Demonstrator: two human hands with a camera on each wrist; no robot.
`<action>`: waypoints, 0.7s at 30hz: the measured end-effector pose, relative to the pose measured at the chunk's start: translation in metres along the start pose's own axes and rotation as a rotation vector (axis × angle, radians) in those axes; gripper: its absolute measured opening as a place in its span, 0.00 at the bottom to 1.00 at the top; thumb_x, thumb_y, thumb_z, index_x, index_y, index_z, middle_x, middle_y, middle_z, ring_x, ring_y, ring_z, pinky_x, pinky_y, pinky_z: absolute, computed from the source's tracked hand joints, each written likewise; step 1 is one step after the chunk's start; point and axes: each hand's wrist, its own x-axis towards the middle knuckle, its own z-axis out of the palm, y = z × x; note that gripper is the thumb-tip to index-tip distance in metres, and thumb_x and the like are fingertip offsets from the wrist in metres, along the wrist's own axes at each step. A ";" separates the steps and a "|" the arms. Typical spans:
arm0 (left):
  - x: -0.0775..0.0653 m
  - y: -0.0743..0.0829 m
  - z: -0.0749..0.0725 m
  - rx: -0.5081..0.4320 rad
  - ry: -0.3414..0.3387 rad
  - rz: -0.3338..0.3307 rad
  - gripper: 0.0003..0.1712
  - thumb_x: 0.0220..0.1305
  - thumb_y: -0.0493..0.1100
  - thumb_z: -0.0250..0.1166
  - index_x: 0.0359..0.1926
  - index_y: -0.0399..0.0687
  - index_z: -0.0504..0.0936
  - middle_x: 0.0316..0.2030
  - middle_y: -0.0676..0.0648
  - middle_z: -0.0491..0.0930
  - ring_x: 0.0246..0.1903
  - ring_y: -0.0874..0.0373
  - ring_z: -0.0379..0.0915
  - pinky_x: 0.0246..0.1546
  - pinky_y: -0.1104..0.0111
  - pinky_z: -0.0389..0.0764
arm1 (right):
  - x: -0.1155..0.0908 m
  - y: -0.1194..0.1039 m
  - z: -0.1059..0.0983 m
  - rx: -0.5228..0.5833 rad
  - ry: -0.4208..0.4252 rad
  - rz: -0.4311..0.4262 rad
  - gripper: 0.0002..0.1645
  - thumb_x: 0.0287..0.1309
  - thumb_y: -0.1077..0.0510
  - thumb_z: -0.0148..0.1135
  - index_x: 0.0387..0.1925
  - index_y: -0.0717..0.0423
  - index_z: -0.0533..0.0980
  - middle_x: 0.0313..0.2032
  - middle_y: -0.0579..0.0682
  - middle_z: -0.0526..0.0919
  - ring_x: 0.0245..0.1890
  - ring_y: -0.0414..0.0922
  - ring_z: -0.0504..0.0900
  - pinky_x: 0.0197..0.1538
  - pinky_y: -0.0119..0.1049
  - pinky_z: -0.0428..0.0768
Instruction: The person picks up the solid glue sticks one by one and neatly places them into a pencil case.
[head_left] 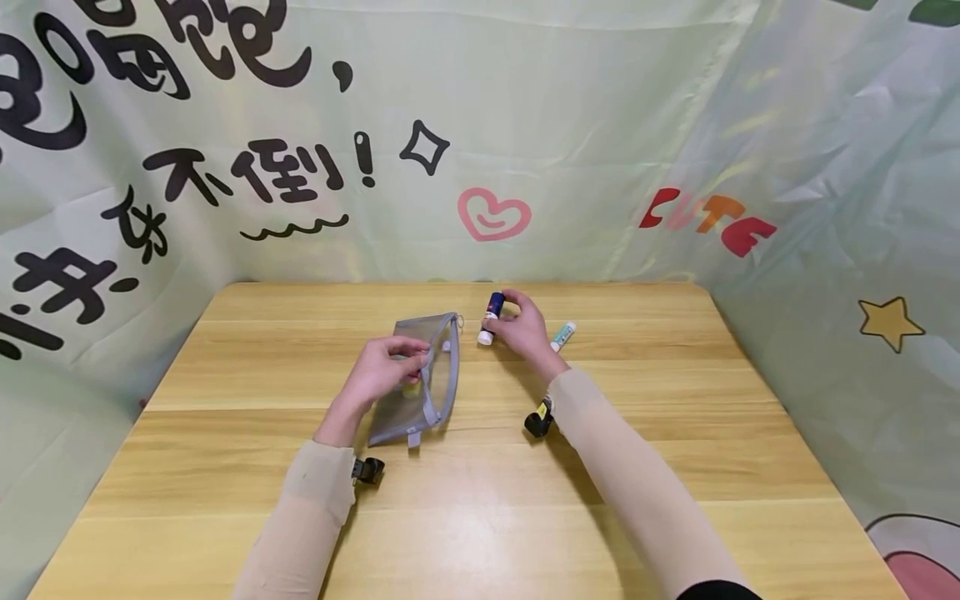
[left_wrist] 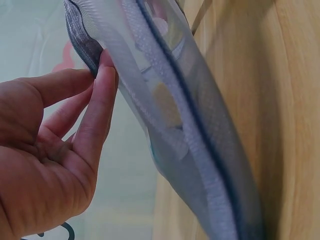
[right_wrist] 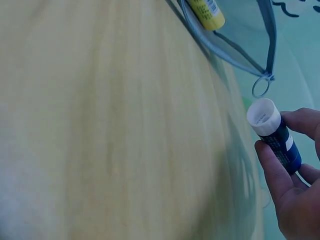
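Note:
My left hand [head_left: 386,367] pinches the upper edge of a grey mesh zipper pouch [head_left: 397,417], whose zipped mouth gapes toward the right. Inside the pouch lies a yellow glue stick [right_wrist: 209,14], partly covered by the mesh and by my hand in the head view. My right hand [head_left: 521,327] holds a dark blue glue stick [head_left: 493,310] between thumb and fingers, its white end [right_wrist: 264,116] pointing down toward the table, just right of the pouch's mouth. Behind my right wrist, a teal and white tube [head_left: 563,335] lies on the table.
The wooden table [head_left: 480,517] ends at a fabric backdrop [head_left: 585,125] at the back and on both sides. A metal ring [right_wrist: 261,87] hangs at the far end of the pouch's zipper. Each wrist wears a small black camera [head_left: 538,419].

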 end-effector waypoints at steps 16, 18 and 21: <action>0.001 0.000 0.002 0.007 -0.005 0.004 0.14 0.70 0.34 0.68 0.55 0.37 0.86 0.42 0.38 0.82 0.33 0.53 0.82 0.40 0.63 0.92 | -0.036 -0.011 -0.008 0.006 -0.018 -0.058 0.46 0.58 0.62 0.76 0.75 0.51 0.66 0.61 0.58 0.78 0.51 0.52 0.83 0.41 0.35 0.87; 0.001 0.000 0.003 0.009 -0.008 0.002 0.14 0.71 0.34 0.68 0.55 0.37 0.85 0.42 0.38 0.82 0.33 0.53 0.82 0.40 0.63 0.92 | -0.040 -0.011 -0.008 0.013 -0.026 -0.059 0.47 0.58 0.62 0.76 0.76 0.50 0.65 0.58 0.59 0.79 0.51 0.52 0.83 0.41 0.35 0.87; 0.001 -0.001 0.003 0.009 -0.012 0.003 0.14 0.71 0.34 0.68 0.55 0.37 0.85 0.42 0.38 0.82 0.33 0.53 0.82 0.41 0.62 0.92 | -0.046 -0.012 -0.006 0.024 -0.037 -0.061 0.47 0.58 0.63 0.76 0.76 0.49 0.65 0.56 0.60 0.80 0.52 0.52 0.83 0.40 0.35 0.87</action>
